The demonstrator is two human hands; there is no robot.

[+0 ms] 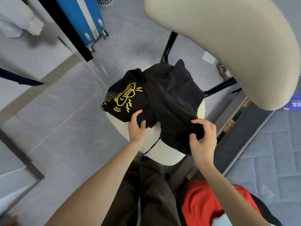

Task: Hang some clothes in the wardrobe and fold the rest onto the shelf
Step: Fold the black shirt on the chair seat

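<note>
We count two black garments on the chair [164,158]. Our left hand [136,128] grips the yellow-printed shirt [125,98]; our right hand [203,139] pinches the trousers [172,95], cord lettering unreadable.

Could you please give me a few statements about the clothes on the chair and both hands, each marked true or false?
1. Both hands grip black clothing on the chair seat. True: the left hand holds the black garment with a yellow print, and the right hand pinches the plain black garment.
2. The printed garment hangs on a hanger. False: it lies bunched on the seat.
3. A blue suitcase stands on the floor beyond the chair. True.
4. The red cloth lies on the chair seat. False: it lies at lower right, off the chair.
</note>
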